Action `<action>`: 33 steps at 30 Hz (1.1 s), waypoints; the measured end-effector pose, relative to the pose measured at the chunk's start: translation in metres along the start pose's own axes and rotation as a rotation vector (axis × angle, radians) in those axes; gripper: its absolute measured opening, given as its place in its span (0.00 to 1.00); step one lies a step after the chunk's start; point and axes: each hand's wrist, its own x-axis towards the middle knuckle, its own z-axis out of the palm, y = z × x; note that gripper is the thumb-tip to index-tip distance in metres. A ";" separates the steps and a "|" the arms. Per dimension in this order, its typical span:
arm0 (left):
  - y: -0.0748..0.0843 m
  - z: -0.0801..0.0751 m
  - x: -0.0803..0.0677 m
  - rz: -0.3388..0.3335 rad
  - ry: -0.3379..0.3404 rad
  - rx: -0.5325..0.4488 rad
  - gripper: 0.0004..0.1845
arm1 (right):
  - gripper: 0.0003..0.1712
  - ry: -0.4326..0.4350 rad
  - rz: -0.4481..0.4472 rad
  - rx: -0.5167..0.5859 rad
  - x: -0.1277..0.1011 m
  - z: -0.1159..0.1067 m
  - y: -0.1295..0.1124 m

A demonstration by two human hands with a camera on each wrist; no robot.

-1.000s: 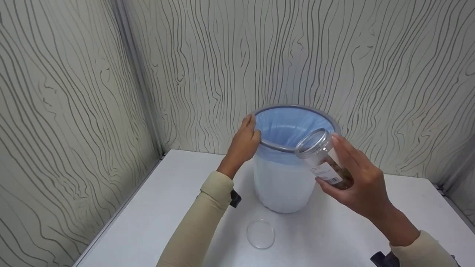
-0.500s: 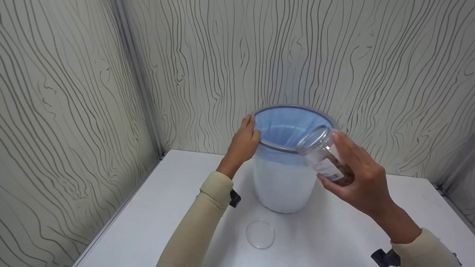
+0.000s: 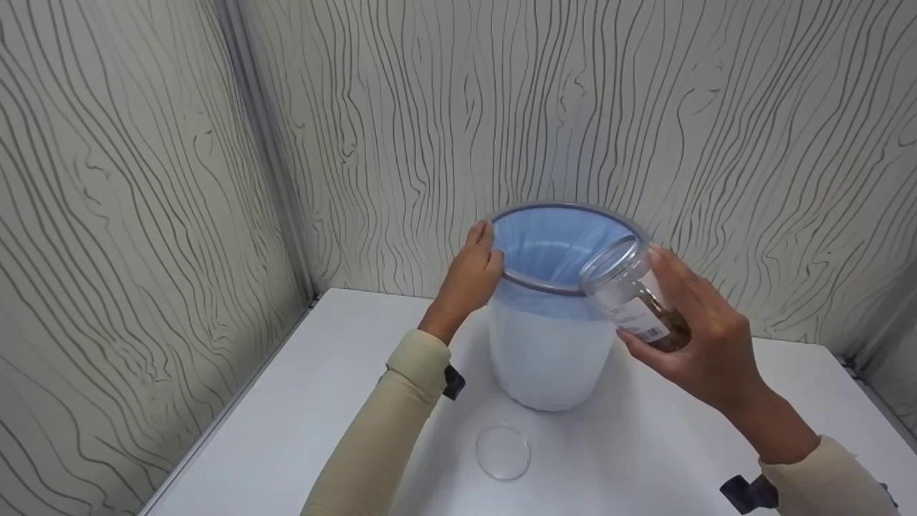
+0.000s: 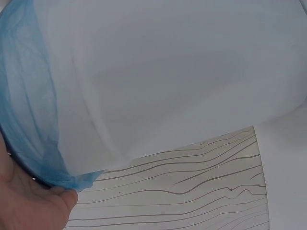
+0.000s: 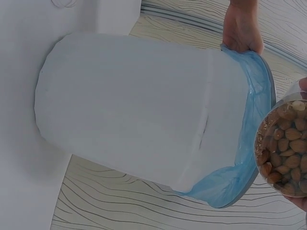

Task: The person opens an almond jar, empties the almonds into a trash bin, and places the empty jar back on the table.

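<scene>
A white bin (image 3: 544,358) lined with a blue bag (image 3: 548,244) stands on the white table (image 3: 301,401) near the back wall. My left hand (image 3: 469,276) grips its left rim, thumb inside; in the left wrist view the palm (image 4: 29,206) touches the bag's folded edge (image 4: 29,120). My right hand (image 3: 698,344) holds a clear plastic jar (image 3: 634,294) with a label, tilted, its open mouth leaning over the bin's right rim. Almonds fill the jar's bottom (image 5: 284,148) in the right wrist view, beside the bin (image 5: 139,110).
A clear round lid (image 3: 503,452) lies flat on the table in front of the bin. Wood-grain panel walls (image 3: 143,179) close in on the left and back. Table edges run along the left and right walls.
My right hand has carried the jar slightly up and to the right, and tipped it further, so its mouth leans more over the bin's rim. My left hand has stayed on the rim.
</scene>
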 end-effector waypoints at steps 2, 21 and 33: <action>0.000 0.000 0.000 0.004 -0.001 -0.001 0.33 | 0.46 0.000 -0.001 0.002 0.001 0.000 0.001; 0.000 0.000 0.000 0.014 0.006 0.010 0.33 | 0.46 -0.108 0.045 0.019 0.002 -0.008 0.012; 0.001 -0.002 0.000 0.019 -0.001 0.019 0.33 | 0.54 -0.095 0.094 0.000 0.003 -0.010 0.020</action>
